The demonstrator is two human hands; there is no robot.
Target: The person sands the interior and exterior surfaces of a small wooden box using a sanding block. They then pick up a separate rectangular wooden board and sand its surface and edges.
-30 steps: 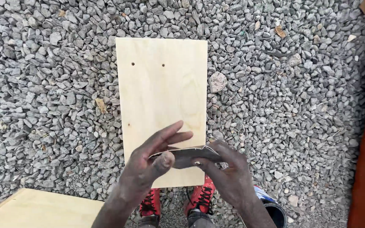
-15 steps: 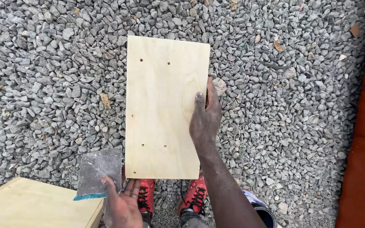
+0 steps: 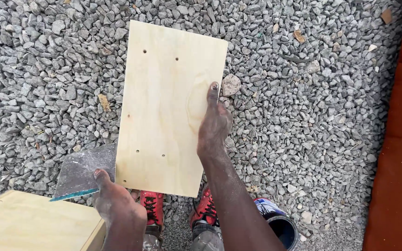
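Plywood panel (image 3: pixel 164 111): a pale rectangular board is seen lengthwise over the gravel ground (image 3: pixel 303 116), its near end above the red shoes (image 3: pixel 152 207); small drilled holes are seen near its far end and near its near end.
Right hand (image 3: pixel 214 125): it is laid along the panel's right edge, the thumb stretched flat on the top face; the fingers are wrapped over the edge and hidden beneath, so the panel is grasped at that side.
Left hand (image 3: pixel 112 200): it is held low at the panel's near left corner, dusted with pale powder.
Left fingers: a sheet of grey sandpaper (image 3: pixel 82 169) is pinched at its near right corner, the thumb on top.
Sandpaper: it is tilted, with a teal strip along its near edge, just beside the panel's left edge.
Second board (image 3: pixel 29 223): a pale wooden piece is seen at the lower left, under the sandpaper's corner.
Container (image 3: pixel 280 223): a round dark-mouthed vessel is placed by the right shoe.
Right border: a rust-red surface (image 3: pixel 398 139) is seen.
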